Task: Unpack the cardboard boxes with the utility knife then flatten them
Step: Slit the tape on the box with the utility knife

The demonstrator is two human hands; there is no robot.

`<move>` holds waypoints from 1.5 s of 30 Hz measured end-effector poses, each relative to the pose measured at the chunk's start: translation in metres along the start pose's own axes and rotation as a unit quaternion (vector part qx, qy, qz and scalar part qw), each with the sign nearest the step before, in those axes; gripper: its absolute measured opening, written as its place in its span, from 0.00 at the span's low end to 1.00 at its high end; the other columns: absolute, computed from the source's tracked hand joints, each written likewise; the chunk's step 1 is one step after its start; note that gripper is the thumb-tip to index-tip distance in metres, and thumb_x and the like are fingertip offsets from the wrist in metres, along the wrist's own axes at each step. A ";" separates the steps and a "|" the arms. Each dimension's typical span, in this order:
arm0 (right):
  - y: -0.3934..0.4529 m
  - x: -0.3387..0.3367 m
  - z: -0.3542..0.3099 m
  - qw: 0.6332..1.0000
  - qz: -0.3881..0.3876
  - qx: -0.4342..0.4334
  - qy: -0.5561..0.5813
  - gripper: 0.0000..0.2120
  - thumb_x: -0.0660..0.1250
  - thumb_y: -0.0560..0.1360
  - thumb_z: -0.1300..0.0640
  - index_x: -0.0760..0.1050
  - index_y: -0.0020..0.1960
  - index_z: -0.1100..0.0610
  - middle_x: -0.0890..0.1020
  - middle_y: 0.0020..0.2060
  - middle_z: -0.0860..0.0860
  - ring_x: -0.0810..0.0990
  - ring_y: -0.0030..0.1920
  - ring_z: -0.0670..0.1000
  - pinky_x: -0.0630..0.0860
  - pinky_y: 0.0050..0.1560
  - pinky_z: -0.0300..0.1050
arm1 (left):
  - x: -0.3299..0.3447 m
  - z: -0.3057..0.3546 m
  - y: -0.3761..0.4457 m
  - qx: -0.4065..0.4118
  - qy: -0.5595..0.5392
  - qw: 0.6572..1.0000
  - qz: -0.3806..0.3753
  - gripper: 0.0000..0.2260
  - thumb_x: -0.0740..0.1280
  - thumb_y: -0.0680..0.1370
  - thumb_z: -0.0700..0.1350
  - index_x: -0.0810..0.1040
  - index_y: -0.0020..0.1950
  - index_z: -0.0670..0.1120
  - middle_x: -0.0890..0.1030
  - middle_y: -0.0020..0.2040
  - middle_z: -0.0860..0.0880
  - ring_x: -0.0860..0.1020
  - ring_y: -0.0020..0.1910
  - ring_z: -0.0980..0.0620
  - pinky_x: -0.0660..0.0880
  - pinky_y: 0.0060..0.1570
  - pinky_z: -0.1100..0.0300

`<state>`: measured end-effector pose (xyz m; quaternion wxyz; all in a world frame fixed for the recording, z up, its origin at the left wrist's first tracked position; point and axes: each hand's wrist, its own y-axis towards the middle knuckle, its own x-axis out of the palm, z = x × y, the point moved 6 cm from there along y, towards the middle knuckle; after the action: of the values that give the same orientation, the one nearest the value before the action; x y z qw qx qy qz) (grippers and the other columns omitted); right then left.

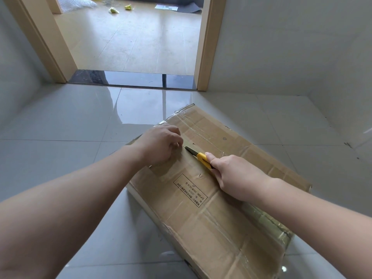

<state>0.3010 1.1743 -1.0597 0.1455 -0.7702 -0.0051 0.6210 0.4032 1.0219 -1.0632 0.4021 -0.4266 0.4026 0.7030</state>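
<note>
A large brown cardboard box (211, 208) lies on the grey tiled floor, its top sealed with clear tape and printed with a black-framed label. My right hand (235, 176) grips a yellow utility knife (198, 155) whose blade points up-left along the taped centre seam. My left hand (161, 146) rests on the box top at the seam with fingers curled, right at the blade's tip. Whether those fingers pinch tape or a flap edge is hidden.
Grey walls (281, 47) close in on both sides. A doorway (132, 81) with a black threshold and beige frame opens ahead onto a wooden floor, where yellow scraps (120, 9), a dark mat (189, 8) and white wrapping lie far off.
</note>
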 end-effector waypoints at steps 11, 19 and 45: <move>-0.006 0.000 0.005 0.999 -0.020 0.008 -0.047 0.29 0.53 0.80 0.61 0.50 0.78 0.50 0.76 0.58 0.58 0.77 0.51 0.58 0.77 0.51 0.51 | 0.006 0.008 0.003 -0.012 -0.006 0.999 -0.044 0.12 0.62 0.76 0.38 0.83 0.50 0.47 0.78 0.52 0.52 0.73 0.53 0.52 0.72 0.53 0.58; -0.024 0.000 0.012 0.997 -0.042 0.019 -0.058 0.27 0.53 0.80 0.59 0.52 0.78 0.51 0.77 0.55 0.56 0.77 0.49 0.57 0.76 0.50 0.52 | 0.011 0.016 0.002 -0.009 0.001 0.999 -0.049 0.11 0.61 0.76 0.38 0.82 0.51 0.47 0.78 0.53 0.53 0.72 0.55 0.53 0.70 0.52 0.60; -0.067 0.001 0.031 0.991 -0.082 0.046 -0.098 0.26 0.52 0.81 0.56 0.53 0.78 0.48 0.77 0.48 0.53 0.77 0.46 0.55 0.77 0.47 0.53 | 0.033 0.051 -0.003 0.031 -0.037 0.996 -0.069 0.11 0.61 0.71 0.35 0.80 0.46 0.46 0.76 0.48 0.52 0.71 0.52 0.50 0.74 0.49 0.51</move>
<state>0.2827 1.2454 -1.0513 0.2299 -0.6951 -0.0536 0.6791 0.3816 1.0770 -1.0780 0.4768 -0.4145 0.3785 0.6765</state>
